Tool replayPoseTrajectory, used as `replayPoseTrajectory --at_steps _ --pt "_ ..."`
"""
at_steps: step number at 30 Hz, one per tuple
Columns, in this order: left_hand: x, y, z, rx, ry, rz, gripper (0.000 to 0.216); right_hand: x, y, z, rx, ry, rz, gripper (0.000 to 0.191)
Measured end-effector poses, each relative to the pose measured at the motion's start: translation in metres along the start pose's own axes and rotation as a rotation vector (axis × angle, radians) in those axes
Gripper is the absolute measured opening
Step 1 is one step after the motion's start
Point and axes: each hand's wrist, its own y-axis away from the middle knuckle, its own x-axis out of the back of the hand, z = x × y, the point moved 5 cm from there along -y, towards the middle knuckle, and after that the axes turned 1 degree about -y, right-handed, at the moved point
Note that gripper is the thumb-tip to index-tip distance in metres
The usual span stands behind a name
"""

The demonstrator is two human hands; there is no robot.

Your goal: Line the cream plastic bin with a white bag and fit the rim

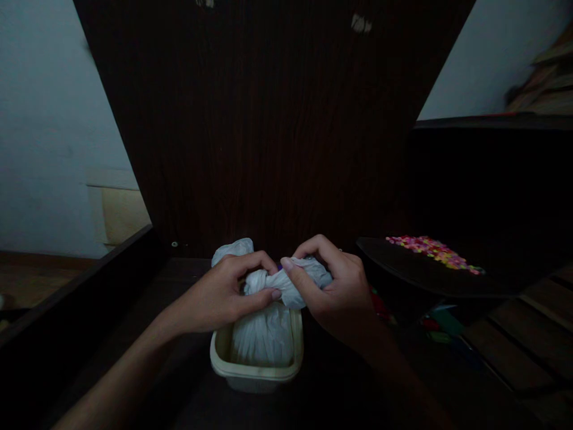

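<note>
A white plastic bag (264, 334) sits partly inside a cream plastic tub (257, 373), its gathered neck rising above the rim. My left hand (228, 286) pinches the twisted or knotted part of the neck between thumb and fingers. Just to the right, my right hand (338, 286) grips the bunched loose end of the same bag, thumb on top. A further flap of the bag sticks up behind my left hand. What the bag holds is hidden.
Upright behind the tub stands a dark wooden panel (277, 131). To the right, a dark surface (403, 263) bears a heap of small colourful pieces (434, 251). Below it lie blurred red and green items (447, 322). A dark ledge (80, 280) runs along the left.
</note>
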Motion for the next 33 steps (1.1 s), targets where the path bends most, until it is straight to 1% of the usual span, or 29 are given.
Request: replayPoseTrajectory --at_steps 6,10,12,15,20,26,33 --pt "-0.001 0.000 -0.003 0.002 -0.002 -0.010 0.017 -0.002 -0.002 -0.002 0.042 -0.010 -0.038 0.007" --pt "-0.002 0.001 -0.003 -0.003 -0.022 -0.015 0.017 -0.002 -0.001 -0.003 0.094 0.051 0.011 0.037" --pt "-0.003 0.002 -0.002 -0.013 -0.021 -0.028 0.016 0.001 -0.001 -0.004 0.129 0.104 0.057 0.041" --pt "-0.003 0.003 -0.001 -0.034 -0.033 -0.045 0.016 0.005 -0.001 -0.007 0.185 0.156 0.117 0.043" --pt "-0.002 0.002 0.000 -0.044 -0.030 -0.047 0.015 0.008 -0.002 -0.006 0.186 0.174 0.146 0.040" --pt "0.001 0.002 0.003 -0.071 -0.040 -0.011 0.010 0.002 -0.002 -0.003 0.149 0.065 0.048 0.033" --pt "0.000 0.002 0.001 -0.066 -0.035 -0.007 0.010 -0.001 -0.001 -0.007 0.140 -0.008 -0.014 0.019"
